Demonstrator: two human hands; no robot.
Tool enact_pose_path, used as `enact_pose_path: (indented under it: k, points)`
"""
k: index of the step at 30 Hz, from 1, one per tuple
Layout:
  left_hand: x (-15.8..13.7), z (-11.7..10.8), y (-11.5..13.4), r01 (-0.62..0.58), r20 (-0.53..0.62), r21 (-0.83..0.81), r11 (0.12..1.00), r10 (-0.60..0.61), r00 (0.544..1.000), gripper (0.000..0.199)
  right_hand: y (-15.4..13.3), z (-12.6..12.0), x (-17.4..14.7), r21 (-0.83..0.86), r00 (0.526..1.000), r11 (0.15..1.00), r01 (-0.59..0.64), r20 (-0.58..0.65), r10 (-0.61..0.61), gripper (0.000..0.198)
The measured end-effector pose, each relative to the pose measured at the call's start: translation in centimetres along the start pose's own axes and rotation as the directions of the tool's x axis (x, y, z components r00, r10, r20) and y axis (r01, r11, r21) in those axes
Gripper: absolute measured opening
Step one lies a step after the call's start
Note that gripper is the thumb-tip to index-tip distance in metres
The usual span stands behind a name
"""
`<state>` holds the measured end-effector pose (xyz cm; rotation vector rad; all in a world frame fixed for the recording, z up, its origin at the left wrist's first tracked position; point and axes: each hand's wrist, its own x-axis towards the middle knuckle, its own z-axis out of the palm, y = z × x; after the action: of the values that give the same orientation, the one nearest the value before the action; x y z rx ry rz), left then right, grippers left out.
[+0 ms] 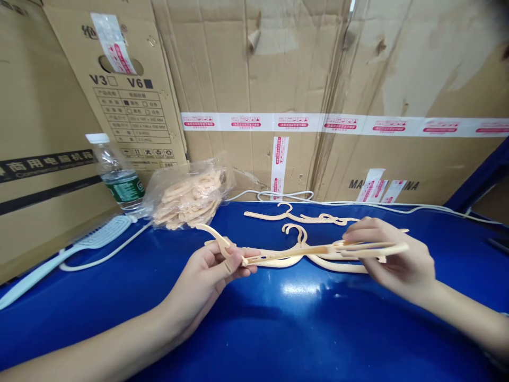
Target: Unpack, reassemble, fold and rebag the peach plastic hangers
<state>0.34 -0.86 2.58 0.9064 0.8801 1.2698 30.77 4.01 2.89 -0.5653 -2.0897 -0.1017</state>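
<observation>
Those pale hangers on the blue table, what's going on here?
A person's left hand and right hand hold a pale hanger above the blue table. More hangers lie on the table beyond it, and a clear bag of similarly pale pieces sits beside a water bottle.

smooth plastic is seen in the hangers (pixel 294 254), crinkled, shiny film in the bag (pixel 226 185); a glossy finish is shown by the table (pixel 286 339), matt cardboard by the boxes (pixel 238 63).
</observation>
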Motion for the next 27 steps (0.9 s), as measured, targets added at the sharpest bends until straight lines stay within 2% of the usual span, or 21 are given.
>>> enact_pose_path:
  k: [5,8,15,27]
  points:
    - [0.1,-0.1,-0.2,0.025,-0.031,0.003,1.000,-0.025,0.999,0.032,-0.5,0.0,0.5,-0.031,1.000,0.999,0.017,-0.018,-0.017,0.014]
    - [0.1,-0.2,-0.2,0.023,-0.043,0.002,1.000,-0.023,0.999,0.033,-0.5,0.1,0.6,-0.043,0.998,0.997,0.063,-0.011,-0.064,0.016]
    - [0.2,-0.4,-0.5,-0.002,-0.071,0.051,0.999,0.005,0.997,0.036,-0.7,0.5,0.1,0.009,0.996,0.996,0.088,0.023,-0.088,0.026]
    - [0.3,-0.2,-0.5,-0.121,-0.183,0.026,0.992,0.124,0.975,0.043,-1.9,0.9,-0.4,-0.027,0.999,1.000,-0.010,0.050,0.011,0.031]
